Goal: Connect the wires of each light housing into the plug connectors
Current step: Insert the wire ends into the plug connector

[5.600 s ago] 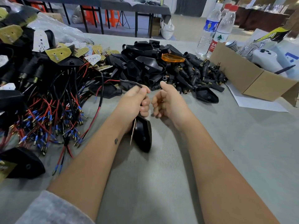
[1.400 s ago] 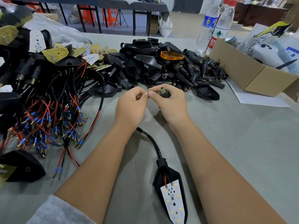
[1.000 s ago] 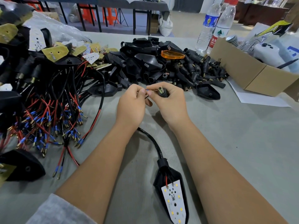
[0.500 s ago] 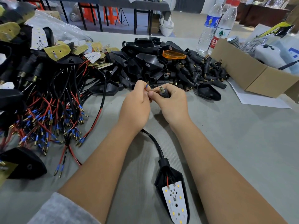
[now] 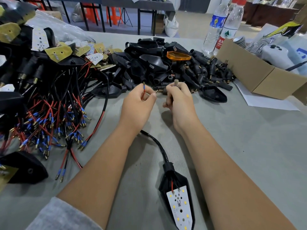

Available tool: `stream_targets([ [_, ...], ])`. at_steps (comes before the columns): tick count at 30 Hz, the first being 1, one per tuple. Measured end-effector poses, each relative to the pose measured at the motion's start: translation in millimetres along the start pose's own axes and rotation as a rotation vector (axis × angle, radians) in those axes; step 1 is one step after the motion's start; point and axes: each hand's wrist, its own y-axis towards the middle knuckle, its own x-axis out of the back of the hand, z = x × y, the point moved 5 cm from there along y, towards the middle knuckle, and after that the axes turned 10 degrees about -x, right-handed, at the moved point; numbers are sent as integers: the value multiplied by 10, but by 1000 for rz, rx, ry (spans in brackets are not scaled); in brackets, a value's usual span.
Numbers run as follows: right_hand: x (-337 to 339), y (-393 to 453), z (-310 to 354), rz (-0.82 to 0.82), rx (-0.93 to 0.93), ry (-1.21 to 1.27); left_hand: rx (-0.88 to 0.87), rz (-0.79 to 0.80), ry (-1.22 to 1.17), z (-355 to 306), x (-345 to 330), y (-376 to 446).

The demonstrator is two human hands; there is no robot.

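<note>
We pinch a red wire (image 5: 144, 91) in our left hand (image 5: 138, 103), grip a plug connector (image 5: 175, 83) in our right hand (image 5: 180, 101); light housing (image 5: 176, 188) near the table's (image 5: 249, 146) front edge

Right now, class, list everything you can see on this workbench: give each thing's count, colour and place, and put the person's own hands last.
Light housing: one, black with a white LED board, bottom centre, its black cable running up toward the hands.
Red wire: one, blue sleeve and brass tip, in the left hand.
Plug connector: one, only its pale tip showing, in the right hand.
Wired housings: many, black with red and black leads, heaped left.
Empty housings and plugs: many, black, heaped centre back.
Orange lens: one, on that heap.
Water bottles: at least two, clear, back right.
Cardboard box: one, brown, right.
Left hand: pinches the red wire.
Right hand: grips the plug connector.
</note>
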Motion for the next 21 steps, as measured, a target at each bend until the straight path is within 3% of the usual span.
stream_targets([
  [7,14,2,0,31,33,-34,19,19,-36,22,-18,5],
  [21,16,9,-27,76,-107,366,5,77,-125,-27,-44,-10],
])
